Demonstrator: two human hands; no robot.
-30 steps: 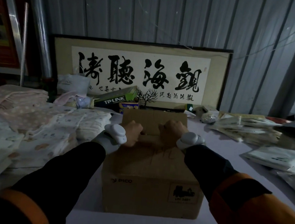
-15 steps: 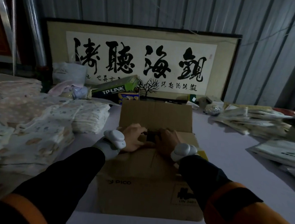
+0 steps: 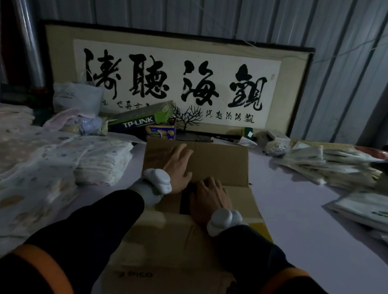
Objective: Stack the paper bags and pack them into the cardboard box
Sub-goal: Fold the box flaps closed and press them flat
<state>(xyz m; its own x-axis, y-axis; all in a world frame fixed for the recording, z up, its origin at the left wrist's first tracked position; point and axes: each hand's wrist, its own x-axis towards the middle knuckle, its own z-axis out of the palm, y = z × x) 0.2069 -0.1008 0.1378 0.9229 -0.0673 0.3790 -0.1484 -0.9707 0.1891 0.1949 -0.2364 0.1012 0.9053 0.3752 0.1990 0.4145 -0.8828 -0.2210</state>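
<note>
From the head camera, I see the cardboard box point(image 3: 180, 250) in the middle of the counter point(image 3: 310, 225), right in front of me. A second ago both hands were fisted together at the top seam; now the far flap point(image 3: 217, 162) stands pushed back, with my left hand point(image 3: 177, 168) spread flat against it, fingers straight. My right hand point(image 3: 210, 196) rests at the edge of the near flap, fingers curled over it beside the dark opening point(image 3: 186, 199); I cannot tell whether it truly grips. So I judge the box is only now being opened. The paper bags point(image 3: 331, 164) lie loose in heaps at the right, well apart from the box, not yet stacked. Folded cloth point(image 3: 48, 158) is piled at the left.
</note>
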